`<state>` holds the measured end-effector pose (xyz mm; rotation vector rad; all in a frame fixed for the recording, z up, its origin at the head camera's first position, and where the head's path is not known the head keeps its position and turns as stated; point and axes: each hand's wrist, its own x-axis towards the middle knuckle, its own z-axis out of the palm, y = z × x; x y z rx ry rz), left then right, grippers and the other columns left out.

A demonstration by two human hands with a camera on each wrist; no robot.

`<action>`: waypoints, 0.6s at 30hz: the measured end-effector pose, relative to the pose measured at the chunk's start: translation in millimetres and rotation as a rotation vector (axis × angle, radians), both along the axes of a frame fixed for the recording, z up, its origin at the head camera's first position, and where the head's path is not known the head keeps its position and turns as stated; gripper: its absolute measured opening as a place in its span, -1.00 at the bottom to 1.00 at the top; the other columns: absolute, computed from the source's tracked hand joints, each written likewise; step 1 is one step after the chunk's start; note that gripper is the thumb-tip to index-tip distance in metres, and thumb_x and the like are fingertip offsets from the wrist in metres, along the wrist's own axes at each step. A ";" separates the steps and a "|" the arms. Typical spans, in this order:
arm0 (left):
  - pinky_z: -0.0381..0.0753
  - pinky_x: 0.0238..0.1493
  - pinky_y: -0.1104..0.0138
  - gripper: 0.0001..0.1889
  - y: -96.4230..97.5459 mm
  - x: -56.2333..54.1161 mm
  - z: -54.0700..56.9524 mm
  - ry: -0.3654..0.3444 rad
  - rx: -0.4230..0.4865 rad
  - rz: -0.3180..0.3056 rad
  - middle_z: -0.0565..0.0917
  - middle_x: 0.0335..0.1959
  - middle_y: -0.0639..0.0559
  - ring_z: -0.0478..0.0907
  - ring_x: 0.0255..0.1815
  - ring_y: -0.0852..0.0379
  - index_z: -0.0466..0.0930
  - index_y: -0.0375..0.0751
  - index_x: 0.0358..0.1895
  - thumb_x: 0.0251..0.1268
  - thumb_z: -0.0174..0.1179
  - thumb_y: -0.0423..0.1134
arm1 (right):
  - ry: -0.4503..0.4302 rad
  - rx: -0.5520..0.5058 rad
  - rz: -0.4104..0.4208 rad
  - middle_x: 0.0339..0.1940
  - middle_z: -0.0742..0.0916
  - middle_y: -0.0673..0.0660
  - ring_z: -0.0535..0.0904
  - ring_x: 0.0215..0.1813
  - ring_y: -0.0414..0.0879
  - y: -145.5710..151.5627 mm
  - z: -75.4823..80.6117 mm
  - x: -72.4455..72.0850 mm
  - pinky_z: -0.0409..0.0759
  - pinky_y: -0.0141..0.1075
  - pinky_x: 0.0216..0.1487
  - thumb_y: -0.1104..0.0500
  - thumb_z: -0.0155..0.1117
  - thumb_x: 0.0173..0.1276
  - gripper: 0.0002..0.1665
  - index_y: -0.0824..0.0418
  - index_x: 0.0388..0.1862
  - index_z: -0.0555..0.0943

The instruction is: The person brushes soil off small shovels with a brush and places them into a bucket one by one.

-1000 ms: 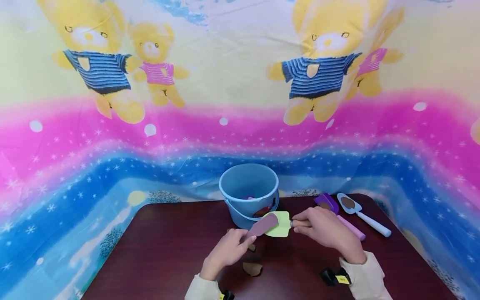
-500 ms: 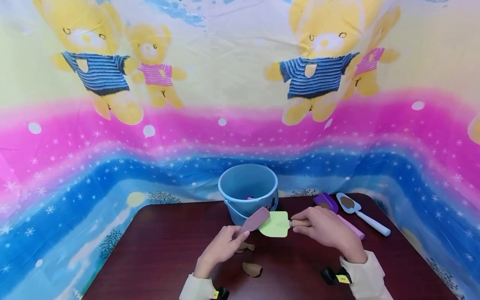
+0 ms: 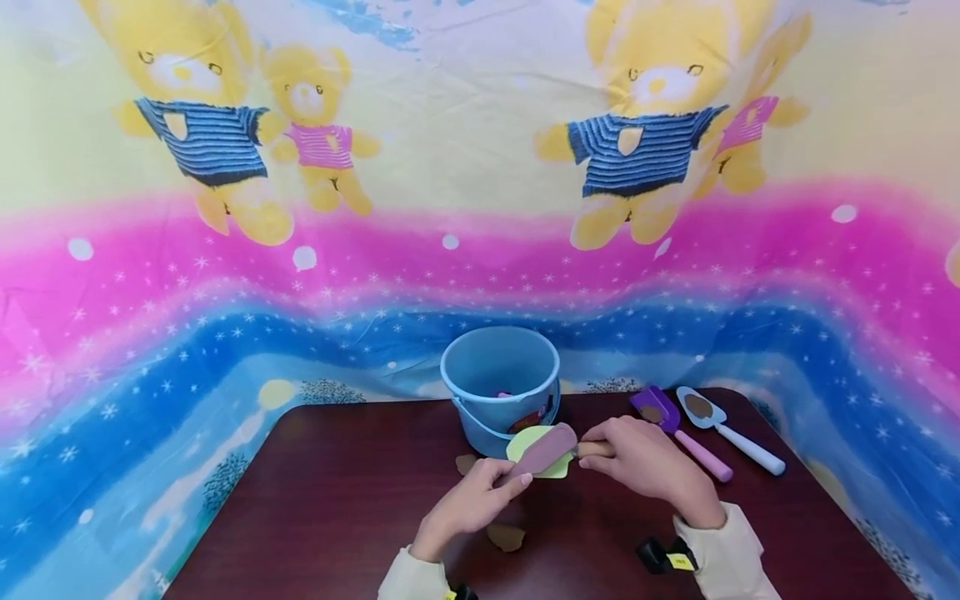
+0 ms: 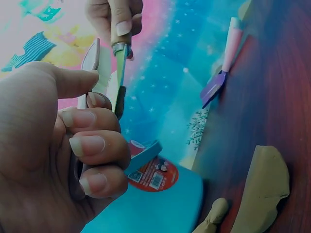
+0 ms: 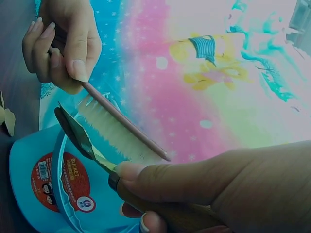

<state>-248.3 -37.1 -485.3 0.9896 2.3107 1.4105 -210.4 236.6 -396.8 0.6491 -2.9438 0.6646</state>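
Note:
My left hand (image 3: 474, 498) grips a mauve-backed brush (image 3: 546, 450), its fingers curled round the handle. White bristles (image 5: 114, 128) face the blade of a small shovel. That shovel (image 3: 561, 468) has a light green blade and a wooden handle (image 5: 175, 213), which my right hand (image 3: 641, 458) holds between thumb and fingers. The brush lies across the blade in the head view and hides much of it. A dark brown patch (image 4: 120, 102) clings to the blade. Both hands are raised just in front of a light blue bucket (image 3: 487, 414).
Brown clay-like pieces (image 3: 506, 537) lie on the dark red table (image 3: 337, 500) below my hands. To the right rest a purple shovel with a pink handle (image 3: 705, 457) and a pale blue shovel with a white handle (image 3: 750, 450), both brown-smeared. A printed cloth (image 3: 405, 275) hangs behind.
My left hand draws the brush left toward the blade's edge, then moves it back right across the blade. The green blade has tilted slightly; my right hand stays nearly in place.

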 end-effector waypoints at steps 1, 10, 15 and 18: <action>0.27 -0.55 0.44 -0.65 1.0 0.1 -0.5 0.005 -0.004 0.001 0.34 -0.64 0.16 0.26 -0.63 0.31 0.60 -0.06 -0.35 0.60 0.03 0.03 | 0.003 -0.003 0.002 -0.55 0.56 -0.29 0.46 -0.44 -0.37 0.2 -0.2 0.3 0.42 -0.31 -0.33 -0.02 0.44 0.34 -0.96 -0.12 -0.28 0.74; 0.31 -0.57 0.43 -0.65 -3.8 -3.8 -4.9 0.054 -0.079 0.055 0.40 -0.64 0.16 0.29 -0.64 0.29 0.59 -0.03 -0.36 0.59 0.03 0.05 | 0.028 0.012 0.008 -0.64 0.18 -0.20 0.18 -0.54 -0.34 3.8 2.0 2.0 0.23 -0.35 -0.43 -0.01 0.42 0.37 -0.65 -0.10 -0.56 0.49; 0.40 -0.48 0.42 -0.63 -10.6 -9.1 -5.5 0.063 -0.123 0.097 0.69 -0.45 -0.01 0.45 -0.54 0.25 0.69 -0.13 -0.24 0.59 0.03 0.04 | 0.029 0.018 0.002 -0.64 0.13 -0.19 0.04 -0.56 -0.32 6.8 3.3 1.6 0.13 -0.38 -0.45 0.02 0.41 0.38 -0.50 -0.10 -0.63 0.31; 0.43 -0.44 0.42 -0.61 -14.5 -12.2 -5.4 0.069 -0.135 0.110 0.73 -0.39 -0.05 0.51 -0.50 0.21 0.70 -0.19 -0.19 0.59 0.03 0.04 | 0.038 0.015 0.013 -0.63 0.11 -0.19 -0.03 -0.55 -0.31 8.7 4.4 1.6 0.09 -0.39 -0.46 0.03 0.40 0.40 -0.44 -0.08 -0.63 0.22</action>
